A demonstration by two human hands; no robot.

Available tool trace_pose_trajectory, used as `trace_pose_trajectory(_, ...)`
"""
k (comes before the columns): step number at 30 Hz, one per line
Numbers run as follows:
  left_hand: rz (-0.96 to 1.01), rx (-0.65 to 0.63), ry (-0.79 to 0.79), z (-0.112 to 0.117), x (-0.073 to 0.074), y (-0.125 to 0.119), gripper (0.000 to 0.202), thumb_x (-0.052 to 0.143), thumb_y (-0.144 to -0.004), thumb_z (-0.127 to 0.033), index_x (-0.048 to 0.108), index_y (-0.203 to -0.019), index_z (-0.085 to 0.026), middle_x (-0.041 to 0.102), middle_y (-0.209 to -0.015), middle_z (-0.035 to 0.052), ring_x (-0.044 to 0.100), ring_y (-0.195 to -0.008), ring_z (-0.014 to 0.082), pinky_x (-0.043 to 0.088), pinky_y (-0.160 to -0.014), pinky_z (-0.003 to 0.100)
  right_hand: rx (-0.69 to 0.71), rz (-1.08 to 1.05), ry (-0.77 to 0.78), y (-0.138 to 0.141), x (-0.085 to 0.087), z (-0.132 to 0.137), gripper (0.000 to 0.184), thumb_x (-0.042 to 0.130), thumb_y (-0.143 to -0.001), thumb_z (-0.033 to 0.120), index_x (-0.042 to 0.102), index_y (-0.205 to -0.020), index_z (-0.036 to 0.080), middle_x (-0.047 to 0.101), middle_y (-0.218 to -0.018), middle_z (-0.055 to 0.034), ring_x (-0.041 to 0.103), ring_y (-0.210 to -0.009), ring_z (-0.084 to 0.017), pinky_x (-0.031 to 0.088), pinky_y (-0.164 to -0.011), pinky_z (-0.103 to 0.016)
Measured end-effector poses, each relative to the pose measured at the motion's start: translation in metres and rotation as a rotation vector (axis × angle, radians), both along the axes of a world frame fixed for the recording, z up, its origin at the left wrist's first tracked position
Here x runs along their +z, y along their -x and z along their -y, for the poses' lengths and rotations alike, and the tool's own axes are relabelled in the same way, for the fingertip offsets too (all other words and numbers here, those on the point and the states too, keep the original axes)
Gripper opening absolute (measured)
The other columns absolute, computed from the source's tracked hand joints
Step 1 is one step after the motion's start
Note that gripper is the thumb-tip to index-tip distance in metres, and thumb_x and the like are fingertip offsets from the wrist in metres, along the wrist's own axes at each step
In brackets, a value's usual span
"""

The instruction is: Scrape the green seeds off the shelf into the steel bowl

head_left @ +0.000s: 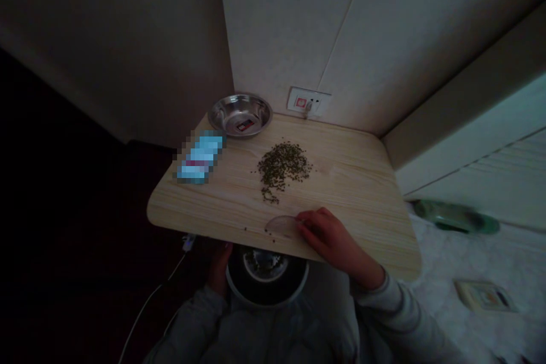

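Note:
My right hand (326,233) rests on the near edge of a light wooden table (350,182), fingers pinched on a thin pale card-like scraper (281,224) that lies flat on the wood. A pile of small green beans (284,168) is spread at the table's middle, with a few stray beans by the scraper. Below the table edge my left hand (219,270) grips the rim of a dark bowl with a white rim (267,281), which has some beans inside. Part of the left hand is hidden by the table.
A steel bowl (241,115) stands at the table's far left corner beside a blurred blue packet (200,156). A wall socket (307,101) sits behind the table. A white cable (149,301) hangs at the left. A green object (454,217) lies on the floor at right.

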State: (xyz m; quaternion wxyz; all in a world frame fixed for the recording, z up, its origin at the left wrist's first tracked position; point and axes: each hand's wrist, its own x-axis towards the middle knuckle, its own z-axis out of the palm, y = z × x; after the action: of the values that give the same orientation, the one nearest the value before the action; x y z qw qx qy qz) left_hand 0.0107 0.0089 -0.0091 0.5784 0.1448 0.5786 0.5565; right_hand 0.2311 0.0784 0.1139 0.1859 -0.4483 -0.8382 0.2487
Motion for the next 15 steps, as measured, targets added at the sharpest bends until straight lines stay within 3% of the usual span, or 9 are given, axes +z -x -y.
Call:
trace_pose_trajectory(10, 0.084, 0.013, 0.053, 0.002, -0.002, 0.001, 0.044, 0.063, -0.053, -0.046, 0.065, -0.081, -0.012, 0.065, -0.089, 0.0088, 0.049, -0.102, 0.0259, 0.032, -0.092, 0.038, 0.093, -0.037, 0.040, 0.014, -0.004, 0.018, 0.017, 0.041, -0.081, 0.025, 0.054, -0.090, 0.018, 0.061, -0.075, -0.0037, 0.052, -0.070, -0.014, 0.039, -0.070, -0.029)
trace_pose_trajectory(15, -0.008, 0.022, 0.026, -0.001, -0.002, -0.001, 0.038, 0.065, -0.051, -0.045, 0.066, -0.074, -0.014, 0.065, -0.091, 0.0084, 0.047, -0.106, 0.0256, 0.027, -0.096, 0.035, -0.015, -0.082, 0.025, 0.022, -0.002, 0.014, 0.018, 0.041, -0.081, 0.026, 0.053, -0.091, 0.018, 0.060, -0.069, -0.0030, 0.053, -0.067, -0.013, 0.039, -0.067, -0.028)
